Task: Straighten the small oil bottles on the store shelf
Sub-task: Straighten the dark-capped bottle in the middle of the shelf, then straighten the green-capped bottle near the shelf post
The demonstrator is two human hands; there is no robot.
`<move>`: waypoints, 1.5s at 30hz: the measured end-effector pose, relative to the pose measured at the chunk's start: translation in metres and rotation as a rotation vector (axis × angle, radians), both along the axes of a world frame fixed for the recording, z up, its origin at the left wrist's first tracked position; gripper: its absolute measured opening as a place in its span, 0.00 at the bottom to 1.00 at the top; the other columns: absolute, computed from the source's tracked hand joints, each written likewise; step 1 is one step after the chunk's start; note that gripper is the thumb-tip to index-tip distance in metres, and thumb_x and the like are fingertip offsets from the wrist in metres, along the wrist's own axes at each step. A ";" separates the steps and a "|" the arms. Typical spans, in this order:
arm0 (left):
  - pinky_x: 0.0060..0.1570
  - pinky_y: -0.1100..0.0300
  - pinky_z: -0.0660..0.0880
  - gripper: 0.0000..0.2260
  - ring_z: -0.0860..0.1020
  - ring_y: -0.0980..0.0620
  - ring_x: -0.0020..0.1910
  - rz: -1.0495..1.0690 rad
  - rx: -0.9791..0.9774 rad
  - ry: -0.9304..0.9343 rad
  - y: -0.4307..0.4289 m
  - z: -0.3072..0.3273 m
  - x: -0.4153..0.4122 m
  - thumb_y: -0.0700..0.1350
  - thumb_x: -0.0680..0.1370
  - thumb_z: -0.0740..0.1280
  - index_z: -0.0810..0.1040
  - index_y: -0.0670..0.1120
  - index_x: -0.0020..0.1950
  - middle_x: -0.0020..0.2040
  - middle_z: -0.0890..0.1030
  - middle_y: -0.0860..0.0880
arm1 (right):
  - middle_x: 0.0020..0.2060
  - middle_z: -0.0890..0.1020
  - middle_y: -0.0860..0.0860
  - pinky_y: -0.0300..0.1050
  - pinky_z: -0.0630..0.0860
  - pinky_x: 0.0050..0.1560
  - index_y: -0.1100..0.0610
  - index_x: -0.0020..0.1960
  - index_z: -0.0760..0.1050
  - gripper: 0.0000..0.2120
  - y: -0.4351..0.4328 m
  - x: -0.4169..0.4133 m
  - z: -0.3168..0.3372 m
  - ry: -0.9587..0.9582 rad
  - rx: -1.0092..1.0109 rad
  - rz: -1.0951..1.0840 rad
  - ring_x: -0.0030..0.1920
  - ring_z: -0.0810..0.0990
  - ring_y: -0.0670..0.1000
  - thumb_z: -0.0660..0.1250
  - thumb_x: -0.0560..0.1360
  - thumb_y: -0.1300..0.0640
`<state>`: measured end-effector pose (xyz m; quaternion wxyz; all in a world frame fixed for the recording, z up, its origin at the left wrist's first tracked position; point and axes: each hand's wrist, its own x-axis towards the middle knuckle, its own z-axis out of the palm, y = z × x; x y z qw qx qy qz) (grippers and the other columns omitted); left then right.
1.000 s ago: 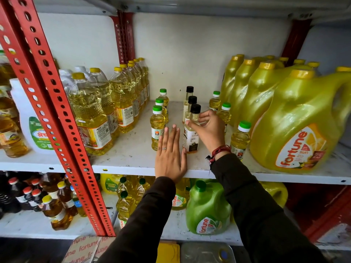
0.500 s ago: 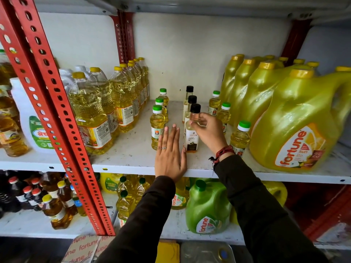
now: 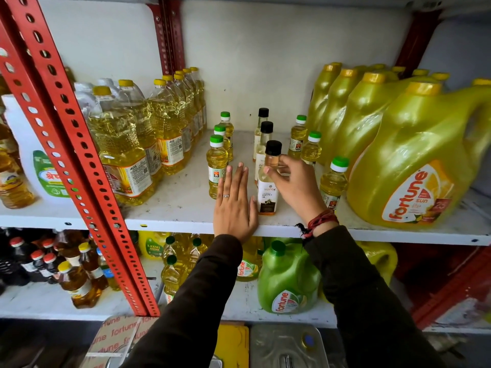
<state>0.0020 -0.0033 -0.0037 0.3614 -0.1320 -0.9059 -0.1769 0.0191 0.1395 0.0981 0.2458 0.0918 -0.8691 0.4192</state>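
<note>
Three rows of small bottles stand on the white shelf (image 3: 172,205). The front black-capped coconut oil bottle (image 3: 268,193) stands upright near the shelf edge, and my right hand (image 3: 296,185) pinches its neck. Two more black-capped bottles (image 3: 265,134) stand behind it. My left hand (image 3: 235,205) lies flat on the shelf just left of that bottle, fingers apart and holding nothing. A row of three green-capped small oil bottles (image 3: 217,166) stands to the left. Another green-capped row (image 3: 333,181) runs along the right.
Large clear oil bottles with yellow caps (image 3: 125,144) fill the shelf's left side. Big yellow Fortune jugs (image 3: 414,166) crowd the right. A red perforated upright (image 3: 79,155) crosses at left. Below, a green Fortune jug (image 3: 288,282) and more bottles stand on the lower shelf.
My right hand has shifted on the front black-capped bottle, from its shoulder up to its neck, and the bottle has moved slightly nearer the shelf edge. My left hand has stayed flat.
</note>
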 end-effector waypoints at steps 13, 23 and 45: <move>0.83 0.52 0.39 0.30 0.47 0.45 0.85 0.009 0.014 -0.023 0.001 0.000 0.000 0.53 0.83 0.48 0.54 0.41 0.84 0.85 0.53 0.44 | 0.50 0.87 0.53 0.55 0.83 0.53 0.57 0.57 0.83 0.12 -0.002 0.030 -0.002 0.004 -0.038 -0.034 0.50 0.84 0.53 0.72 0.76 0.53; 0.83 0.52 0.40 0.29 0.48 0.46 0.84 -0.060 0.070 -0.026 -0.001 0.003 0.005 0.51 0.83 0.48 0.56 0.42 0.84 0.85 0.54 0.45 | 0.54 0.86 0.53 0.54 0.83 0.56 0.57 0.60 0.81 0.18 -0.003 0.038 -0.002 -0.012 -0.107 -0.053 0.54 0.84 0.51 0.75 0.74 0.50; 0.81 0.55 0.35 0.29 0.49 0.46 0.84 0.025 -0.026 -0.059 -0.126 -0.001 0.002 0.51 0.84 0.49 0.58 0.41 0.83 0.84 0.56 0.44 | 0.71 0.76 0.56 0.47 0.70 0.71 0.59 0.73 0.70 0.25 -0.113 -0.009 0.030 -0.117 -0.215 0.092 0.72 0.74 0.54 0.71 0.78 0.56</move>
